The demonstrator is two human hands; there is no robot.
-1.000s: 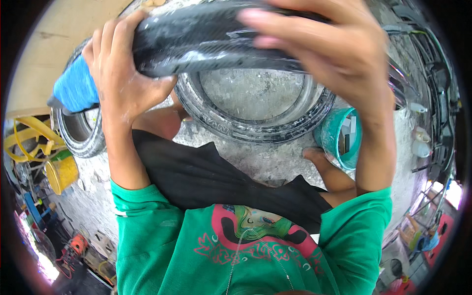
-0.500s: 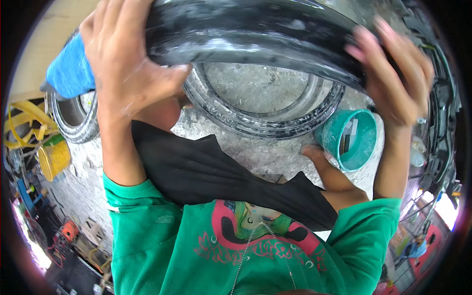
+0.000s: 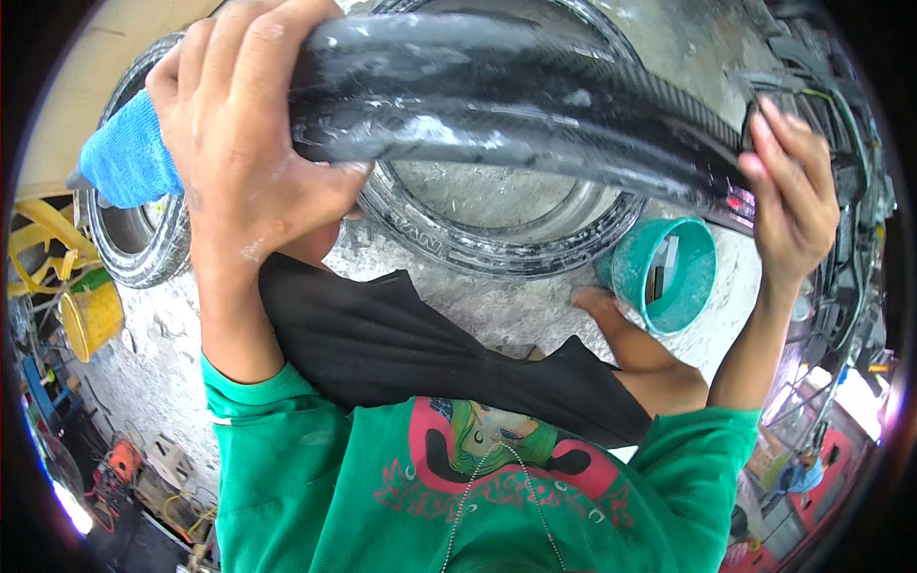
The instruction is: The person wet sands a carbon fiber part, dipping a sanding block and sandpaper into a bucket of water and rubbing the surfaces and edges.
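Black rubber tyre: glossy, wet-looking, white soapy smears, fine ribbed tread near right hand grip. Blue cloth beside left hand grip: soft, napped, matt. Teal plastic cup below: smooth. Concrete floor: rough, grey.

Ground: grey concrete floor, rough and stained.
Lying flat: second black tyre on the floor.
Far left: third tyre; yellow bucket just below it.
Bottom left: orange machine.
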